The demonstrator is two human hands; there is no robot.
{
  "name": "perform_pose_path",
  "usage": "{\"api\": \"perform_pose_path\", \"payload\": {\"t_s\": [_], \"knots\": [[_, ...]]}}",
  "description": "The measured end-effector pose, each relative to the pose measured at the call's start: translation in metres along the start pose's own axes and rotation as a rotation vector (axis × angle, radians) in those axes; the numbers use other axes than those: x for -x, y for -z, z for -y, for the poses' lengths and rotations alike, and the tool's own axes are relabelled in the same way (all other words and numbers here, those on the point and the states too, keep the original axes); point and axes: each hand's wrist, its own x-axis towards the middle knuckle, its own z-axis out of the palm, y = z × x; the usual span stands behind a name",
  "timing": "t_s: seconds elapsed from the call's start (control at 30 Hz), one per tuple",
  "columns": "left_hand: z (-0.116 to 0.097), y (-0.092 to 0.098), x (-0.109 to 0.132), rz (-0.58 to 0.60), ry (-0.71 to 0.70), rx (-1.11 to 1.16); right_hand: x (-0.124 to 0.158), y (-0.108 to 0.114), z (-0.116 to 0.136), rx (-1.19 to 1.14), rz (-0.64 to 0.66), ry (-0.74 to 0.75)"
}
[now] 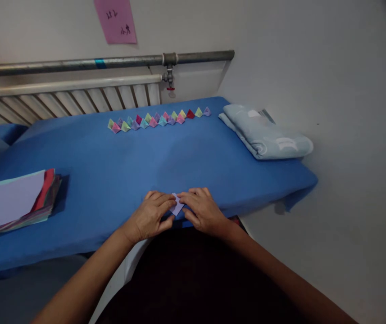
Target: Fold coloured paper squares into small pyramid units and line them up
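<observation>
A small piece of folded lilac paper (pixel 177 209) lies at the near edge of the blue cloth, its lower corner pointing toward me. My left hand (pixel 152 212) grips its left side, thumb low and fingertips on top. From the right, my right hand (pixel 203 210) presses fingertips on the paper's upper right part, with the thumb near its lower right side. Farther back stand two rows of small folded paper pieces (pixel 153 122) in pink, green, blue, purple, yellow and red. To the left rests a stack of coloured paper sheets (pixel 15 198), a lilac one on top.
The blue cloth (pixel 118 162) covers the whole surface. A folded pale-blue blanket (pixel 270 135) lies at the back right against the wall. Behind are a radiator (pixel 78 101), a metal pipe (pixel 132 61) with a red-handled valve (pixel 170 83), and a pink note (pixel 116 20).
</observation>
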Motion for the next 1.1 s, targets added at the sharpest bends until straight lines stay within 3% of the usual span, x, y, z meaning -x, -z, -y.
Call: {"api": "perform_pose_path", "payload": {"t_s": [0.67, 1.1], "knots": [[0.004, -0.007, 0.0, -0.05, -0.003, -0.004, 0.002, -0.005, -0.003, 0.03, -0.059, 0.046], [0.0, -0.009, -0.001, -0.097, 0.051, 0.01, 0.003, -0.013, 0.0, 0.04, -0.176, -0.051]]}}
